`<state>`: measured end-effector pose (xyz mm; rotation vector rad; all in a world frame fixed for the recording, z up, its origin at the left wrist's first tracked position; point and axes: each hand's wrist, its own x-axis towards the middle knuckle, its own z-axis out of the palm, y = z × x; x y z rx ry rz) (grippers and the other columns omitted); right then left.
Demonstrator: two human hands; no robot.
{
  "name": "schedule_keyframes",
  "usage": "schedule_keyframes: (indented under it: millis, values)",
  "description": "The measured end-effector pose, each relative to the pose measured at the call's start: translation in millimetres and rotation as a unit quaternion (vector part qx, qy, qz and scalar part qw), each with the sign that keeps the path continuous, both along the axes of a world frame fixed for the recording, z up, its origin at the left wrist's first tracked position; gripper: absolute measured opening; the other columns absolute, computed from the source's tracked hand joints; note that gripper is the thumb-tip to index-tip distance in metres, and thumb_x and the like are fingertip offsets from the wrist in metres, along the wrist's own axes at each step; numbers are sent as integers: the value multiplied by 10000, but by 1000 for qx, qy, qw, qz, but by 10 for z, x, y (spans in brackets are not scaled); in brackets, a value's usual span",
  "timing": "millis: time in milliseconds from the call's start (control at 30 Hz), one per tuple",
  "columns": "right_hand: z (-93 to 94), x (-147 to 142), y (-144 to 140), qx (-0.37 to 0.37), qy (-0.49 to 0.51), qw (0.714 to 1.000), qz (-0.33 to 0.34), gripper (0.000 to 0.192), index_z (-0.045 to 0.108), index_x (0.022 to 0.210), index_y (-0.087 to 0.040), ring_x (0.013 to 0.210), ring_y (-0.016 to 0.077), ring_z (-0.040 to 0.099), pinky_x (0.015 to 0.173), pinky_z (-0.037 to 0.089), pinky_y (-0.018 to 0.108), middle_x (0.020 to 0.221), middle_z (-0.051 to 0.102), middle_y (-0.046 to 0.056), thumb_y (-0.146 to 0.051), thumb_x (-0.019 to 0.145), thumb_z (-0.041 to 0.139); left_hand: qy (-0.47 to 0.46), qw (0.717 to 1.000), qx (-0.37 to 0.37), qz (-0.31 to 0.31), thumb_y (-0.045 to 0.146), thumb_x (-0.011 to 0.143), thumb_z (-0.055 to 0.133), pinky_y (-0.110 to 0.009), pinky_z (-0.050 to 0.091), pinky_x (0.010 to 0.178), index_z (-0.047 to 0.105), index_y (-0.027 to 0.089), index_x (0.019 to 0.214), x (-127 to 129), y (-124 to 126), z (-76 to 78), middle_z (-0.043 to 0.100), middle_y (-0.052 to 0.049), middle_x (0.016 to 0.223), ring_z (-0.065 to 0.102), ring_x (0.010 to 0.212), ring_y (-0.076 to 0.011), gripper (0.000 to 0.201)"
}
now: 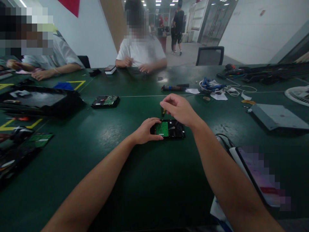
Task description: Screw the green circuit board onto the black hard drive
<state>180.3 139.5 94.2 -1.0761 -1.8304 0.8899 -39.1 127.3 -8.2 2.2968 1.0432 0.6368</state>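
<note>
A hard drive (177, 130) lies on the green table, its green circuit board facing up. My left hand (147, 131) grips the drive's left end, thumb along the near edge and fingers over the far edge. Above the drive's far edge, my right hand (177, 108) is closed around a small screwdriver (163, 112) with a yellow and black handle. Most of the screwdriver is hidden by my fingers, and I cannot tell whether its tip touches the drive.
Another hard drive (105, 101) lies farther left, near a black tray-like casing (41, 98). On the right are a phone (260, 177), a grey metal box (281, 116) and tangled cables (212, 85). A dark tool (175, 87) lies beyond my hands. Two people sit across the table.
</note>
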Motion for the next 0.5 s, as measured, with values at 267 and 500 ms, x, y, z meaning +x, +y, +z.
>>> schedule_keyframes:
  millis: [267, 500]
  values:
    - [32, 14, -37, -12, -1, 1000, 28, 145, 642, 872, -212, 637, 119, 533, 586, 404, 301, 905, 701, 34, -324, 947, 590, -4, 1000, 8, -6, 566, 773, 825, -542, 396, 1194, 553, 236, 1399, 7, 3, 2, 530, -135, 1506, 478, 1420, -347, 757]
    - [27, -12, -36, -50, 6, 998, 49, 280, 686, 965, -225, 604, 122, 556, 544, 405, 293, 886, 693, 36, -446, 1009, 519, -11, 1000, 13, -9, 561, 772, 829, -546, 403, 1188, 569, 235, 1377, 5, 7, -3, 543, -138, 1494, 495, 1407, -350, 735]
